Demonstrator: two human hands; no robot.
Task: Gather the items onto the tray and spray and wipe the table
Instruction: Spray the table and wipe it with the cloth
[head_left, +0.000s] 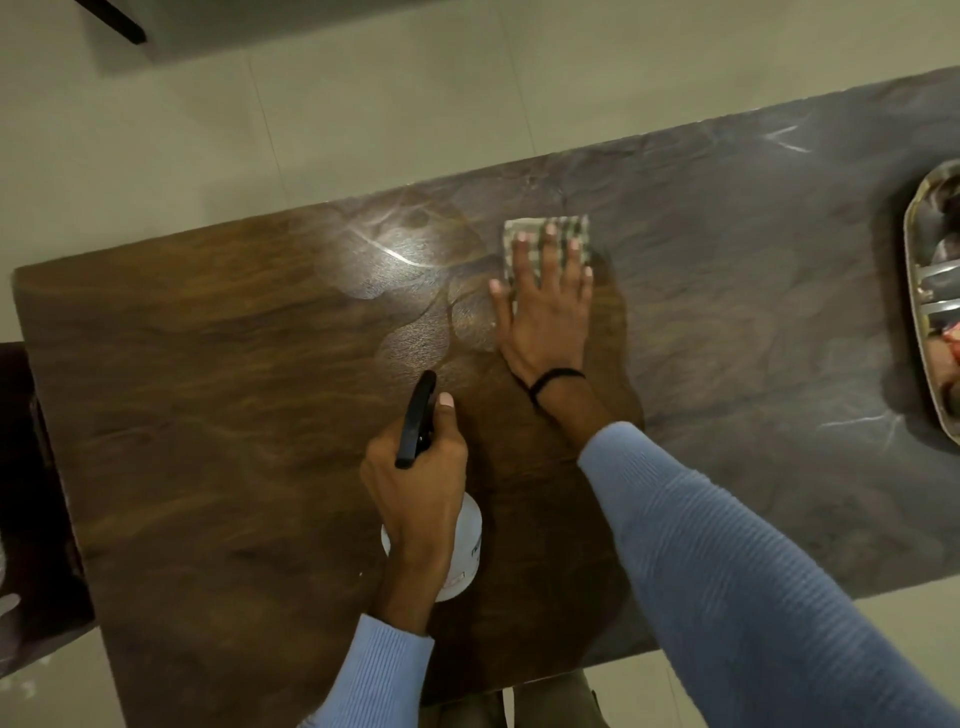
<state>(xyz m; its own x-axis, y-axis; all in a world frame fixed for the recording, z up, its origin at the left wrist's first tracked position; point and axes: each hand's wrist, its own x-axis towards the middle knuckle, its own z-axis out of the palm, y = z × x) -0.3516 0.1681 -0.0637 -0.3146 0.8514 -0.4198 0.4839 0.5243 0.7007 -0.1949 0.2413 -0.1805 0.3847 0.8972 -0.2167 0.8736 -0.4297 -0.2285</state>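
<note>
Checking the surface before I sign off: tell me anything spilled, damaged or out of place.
Only wet patches on the wooden table, left of the checked cloth under the right hand: glossy smears, seemingly spray not yet wiped. No damage shows. The left hand holds the spray bottle.

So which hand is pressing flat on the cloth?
The right hand, fingers straight on the checked cloth; the left hand grips the spray bottle instead.

right hand (545, 306) flat on checked folded cloth (546, 244) | left hand (415, 483) grips white black-triggered spray bottle (457, 551) | dark wooden table (208, 389) | steel tray (922, 312) at right edge
</note>
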